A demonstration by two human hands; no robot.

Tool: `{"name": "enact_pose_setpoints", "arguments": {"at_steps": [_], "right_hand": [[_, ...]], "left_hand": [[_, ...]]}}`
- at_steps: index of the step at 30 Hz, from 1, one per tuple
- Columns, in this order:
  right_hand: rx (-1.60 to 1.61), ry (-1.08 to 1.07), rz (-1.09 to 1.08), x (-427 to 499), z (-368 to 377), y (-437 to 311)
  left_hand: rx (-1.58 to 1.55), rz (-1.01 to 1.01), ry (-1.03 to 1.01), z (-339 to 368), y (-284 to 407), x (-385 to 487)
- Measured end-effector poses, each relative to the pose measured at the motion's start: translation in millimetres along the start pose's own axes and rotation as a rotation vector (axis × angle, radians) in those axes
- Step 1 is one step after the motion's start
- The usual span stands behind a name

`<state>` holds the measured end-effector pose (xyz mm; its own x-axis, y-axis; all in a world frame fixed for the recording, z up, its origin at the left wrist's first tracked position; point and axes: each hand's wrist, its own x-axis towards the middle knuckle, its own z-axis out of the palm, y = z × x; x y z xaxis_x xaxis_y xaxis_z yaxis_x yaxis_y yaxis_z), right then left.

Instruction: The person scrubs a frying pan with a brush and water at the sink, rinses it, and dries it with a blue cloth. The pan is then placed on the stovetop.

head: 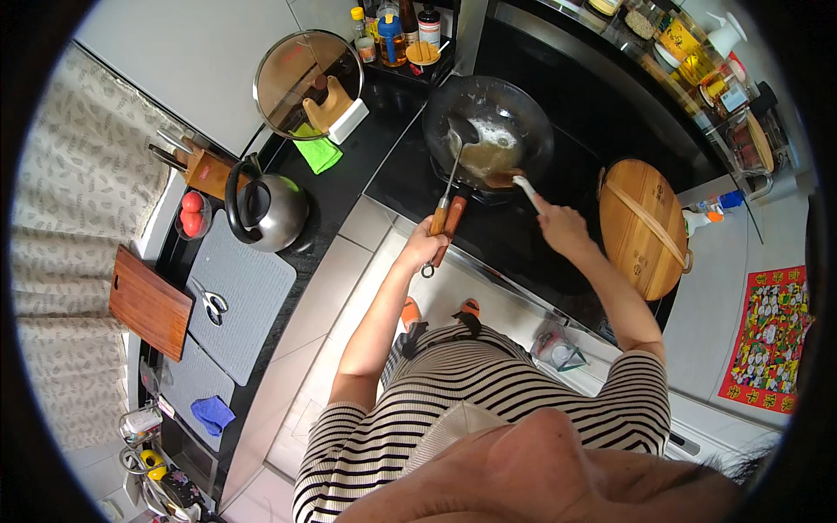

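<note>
A dark wok (536, 118) sits on the black cooktop, with cloudy, foamy liquid (494, 153) in its bottom. My left hand (425, 245) grips the wooden handle of a metal ladle (463, 131), close against the wok's reddish wooden handle (457, 216); whether it holds that handle too, I cannot tell. The ladle's dark bowl rests inside the wok at the left. In my right hand (562, 225) is the pale handle of a brush or scrubber (503, 178), whose brown head touches the wok's near inner wall. Fingers of both hands are closed.
Right of the wok lies a round wooden lid (644, 229). Leftward on the black counter are a steel kettle (281, 212), a green cloth (318, 151), a glass lid (288, 78) in a stand, and scissors (210, 304) on a grey mat (255, 287). Bottles (392, 42) stand behind.
</note>
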<state>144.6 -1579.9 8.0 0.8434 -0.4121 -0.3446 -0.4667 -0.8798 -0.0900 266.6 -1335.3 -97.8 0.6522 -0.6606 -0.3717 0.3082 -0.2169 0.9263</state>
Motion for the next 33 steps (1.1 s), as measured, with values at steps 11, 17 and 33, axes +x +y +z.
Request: {"name": "enact_pose_setpoints", "arguments": {"at_steps": [11, 17, 33], "right_hand": [[-0.672, 0.493, -0.278, 193.4, -20.8, 47.9], [-0.405, 0.340, -0.032, 84.2, -4.5, 48.2], [1.195, 0.032, 0.336, 213.9, 20.0, -41.3]], "left_hand": [[0.033, 0.000, 0.068, 1.2, -8.9, 1.1], [0.008, -0.068, 0.036, 1.4, -2.8, -2.7], [-0.078, -0.204, -0.326, -13.9, 17.8, -1.3]]}}
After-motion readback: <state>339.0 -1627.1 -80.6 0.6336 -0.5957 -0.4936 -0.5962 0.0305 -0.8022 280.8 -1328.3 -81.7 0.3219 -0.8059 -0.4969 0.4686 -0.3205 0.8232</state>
